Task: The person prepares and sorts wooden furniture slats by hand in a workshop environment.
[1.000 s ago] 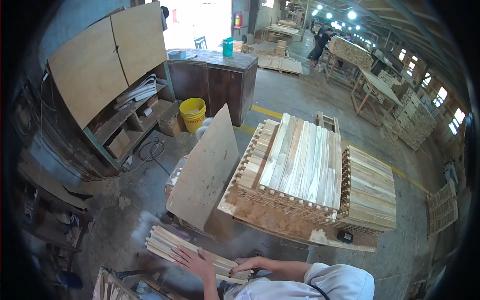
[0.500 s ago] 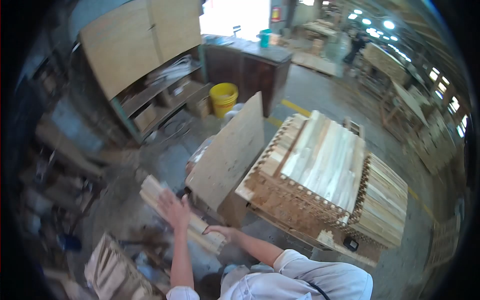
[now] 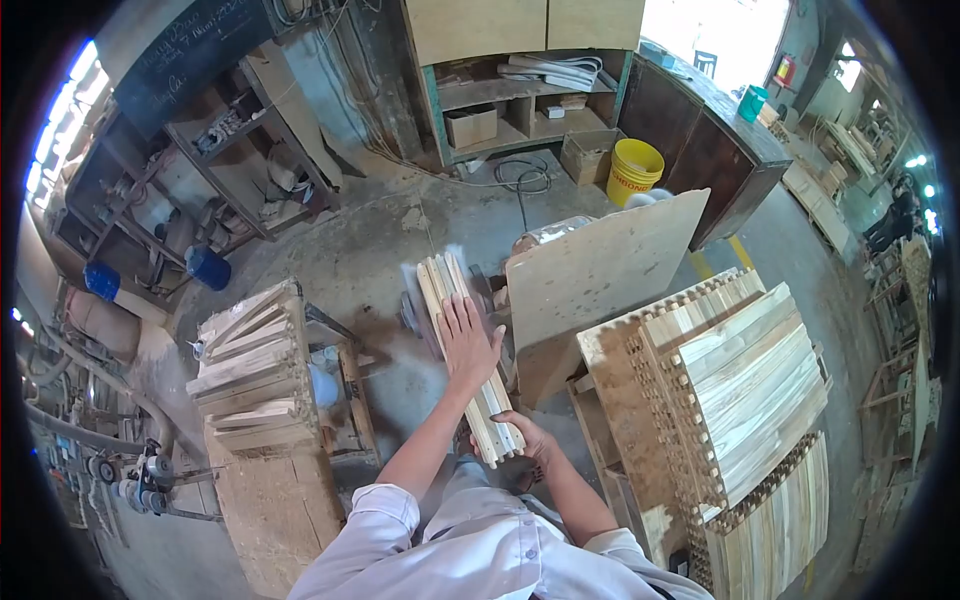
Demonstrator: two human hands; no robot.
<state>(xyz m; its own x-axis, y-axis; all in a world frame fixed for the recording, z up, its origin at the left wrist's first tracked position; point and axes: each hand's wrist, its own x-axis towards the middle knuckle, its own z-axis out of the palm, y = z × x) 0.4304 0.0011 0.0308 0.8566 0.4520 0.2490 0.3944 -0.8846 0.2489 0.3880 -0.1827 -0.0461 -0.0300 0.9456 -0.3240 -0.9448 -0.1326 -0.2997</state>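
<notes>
A bundle of several pale wooden slats is held out in front of my body, its length running away from me. Flat across the top of the slats lies my left hand, fingers stretched and thumb apart. At the near end, my right hand wraps round the bundle from the right, its thumb on top and its other fingers partly hidden. The far end of the bundle is blurred. Left of it, a stack of loose wooden strips rests on a wooden bench.
To the right, wooden slats with round pegged ends are stacked on a wooden support. An upright plywood board stands between them and the bundle. A yellow bucket and open shelves are farther back. Machinery stands at left.
My view has turned left, so the stacks and board appear farther right. The bundle has swung round with my hands and points more directly away from me. Both hands stay on it.
</notes>
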